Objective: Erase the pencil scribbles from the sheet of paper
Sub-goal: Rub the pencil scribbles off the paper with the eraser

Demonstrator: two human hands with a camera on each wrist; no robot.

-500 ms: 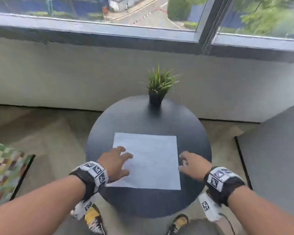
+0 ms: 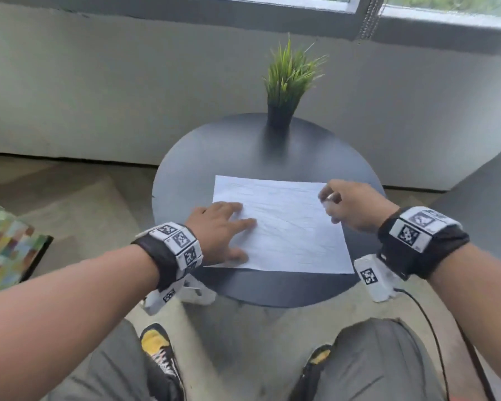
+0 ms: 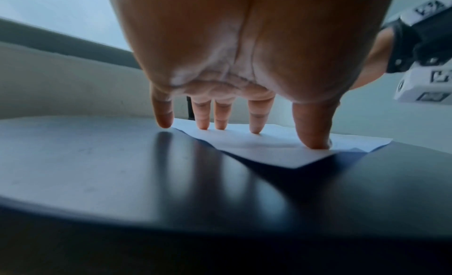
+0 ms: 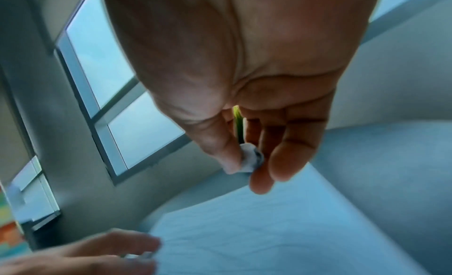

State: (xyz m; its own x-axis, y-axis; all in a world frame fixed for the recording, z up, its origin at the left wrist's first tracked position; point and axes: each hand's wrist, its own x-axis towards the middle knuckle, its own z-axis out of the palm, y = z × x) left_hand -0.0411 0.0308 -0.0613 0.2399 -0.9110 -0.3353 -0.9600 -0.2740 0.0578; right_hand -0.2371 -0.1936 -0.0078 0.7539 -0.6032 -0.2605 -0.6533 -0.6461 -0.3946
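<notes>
At the far left, off the table, we see a colourful patchwork cushion (image 2: 3, 244) on the floor. Next comes our left hand (image 2: 219, 231), fingers straight and spread wide, pressing flat on the left edge of the sheet of paper (image 2: 284, 227); the left wrist view shows the thumb and three fingertips (image 3: 255, 122) on the paper, while the little finger comes down right at its edge. The sheet lies on the near half of the round dark table (image 2: 214, 146), its near edge close to the table's near rim, and faint pencil scribbles (image 2: 287, 218) run across it. At the table's far edge stands a small green plant (image 2: 289, 79) in a dark pot. Over the paper's far right corner our right hand (image 2: 350, 205) pinches a small white eraser (image 4: 252, 160) between thumb and fingers; we cannot tell whether the eraser touches the paper.
</notes>
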